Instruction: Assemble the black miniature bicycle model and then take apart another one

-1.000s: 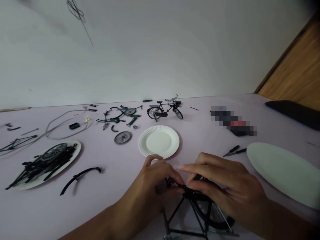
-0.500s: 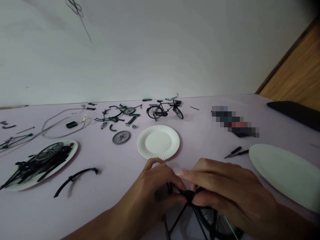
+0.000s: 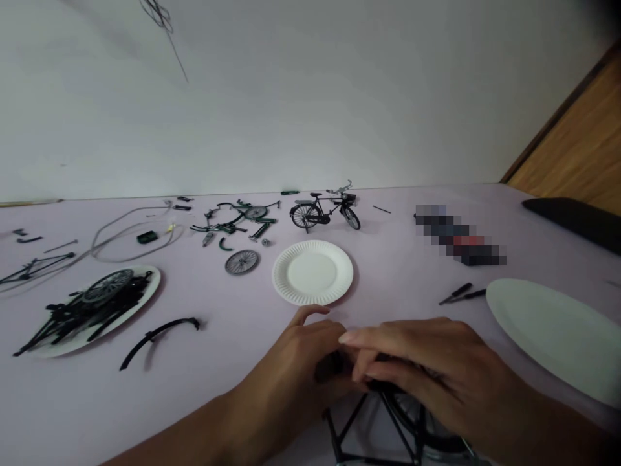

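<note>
Head camera is looking down on the left hand (image 3: pixel 291 366) and the right hand (image 3: pixel 429 362), which are closing together in a narrow hold, fingers curling over a small dark piece (image 3: pixel 332 367) at the top of a black model bicycle frame (image 3: pixel 373 427). Most of that piece is hidden, so I cannot tell exactly what it is. The frame is standing on the lilac tabletop (image 3: pixel 388 285) directly under the hands, at the near edge of view, with a spoked wheel (image 3: pixel 412 421) showing inside it. Small work like this goes best with one hand steadying the frame while the other does the fitting, pressing gently because the thin struts could bend.

Counting outward, one black mudguard (image 3: pixel 155 334) is lying left of the hands, and one round paper plate (image 3: pixel 313 273) is sitting just beyond them. Two screwdrivers (image 3: pixel 460 294) are lying to the right, beside one large white oval plate (image 3: pixel 557 336). To the left, a third plate (image 3: pixel 152 291) is holding a heap of black parts (image 3: pixel 92 317) and a second wheel (image 3: pixel 107 285). One loose wheel (image 3: pixel 241 261) is lying nearby. Farther back, one cluster of green parts (image 3: pixel 237 223), one looped cable (image 3: pixel 130 236) and one complete-looking model bicycle (image 3: pixel 325 213) are lying or standing near the wall (image 3: pixel 310 97).
</note>
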Motion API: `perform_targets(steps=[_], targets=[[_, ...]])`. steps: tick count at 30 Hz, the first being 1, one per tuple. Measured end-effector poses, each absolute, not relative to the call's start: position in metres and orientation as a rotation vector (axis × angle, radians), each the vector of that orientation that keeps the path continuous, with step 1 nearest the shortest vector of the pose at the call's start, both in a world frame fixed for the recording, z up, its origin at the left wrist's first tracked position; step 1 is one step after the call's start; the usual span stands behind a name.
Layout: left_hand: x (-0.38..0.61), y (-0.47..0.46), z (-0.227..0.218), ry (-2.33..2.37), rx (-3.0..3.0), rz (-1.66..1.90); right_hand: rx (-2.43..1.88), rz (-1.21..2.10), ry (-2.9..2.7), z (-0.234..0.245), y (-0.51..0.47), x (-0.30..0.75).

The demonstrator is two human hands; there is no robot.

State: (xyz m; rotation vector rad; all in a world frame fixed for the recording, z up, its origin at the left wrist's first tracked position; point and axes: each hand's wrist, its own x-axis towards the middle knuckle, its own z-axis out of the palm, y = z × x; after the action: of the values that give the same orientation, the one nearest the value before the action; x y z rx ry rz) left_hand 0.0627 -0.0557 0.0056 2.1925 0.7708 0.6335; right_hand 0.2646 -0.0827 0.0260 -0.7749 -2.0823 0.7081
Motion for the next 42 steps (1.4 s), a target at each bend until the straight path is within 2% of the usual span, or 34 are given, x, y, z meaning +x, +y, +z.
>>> perform_targets(steps=[13,20,42], targets=[[0.062,-0.055,0.001,0.793,2.1,0.635,-0.893,0.559,-2.05,0.033,-0.079,0.261],[0.063,-0.057,-0.003,0.913,1.872,0.646,-0.983,0.701,-2.095,0.029,-0.081,0.262],[0.068,-0.06,0.007,0.965,1.879,0.586,-1.185,0.661,-2.045,0.029,-0.084,0.257]])
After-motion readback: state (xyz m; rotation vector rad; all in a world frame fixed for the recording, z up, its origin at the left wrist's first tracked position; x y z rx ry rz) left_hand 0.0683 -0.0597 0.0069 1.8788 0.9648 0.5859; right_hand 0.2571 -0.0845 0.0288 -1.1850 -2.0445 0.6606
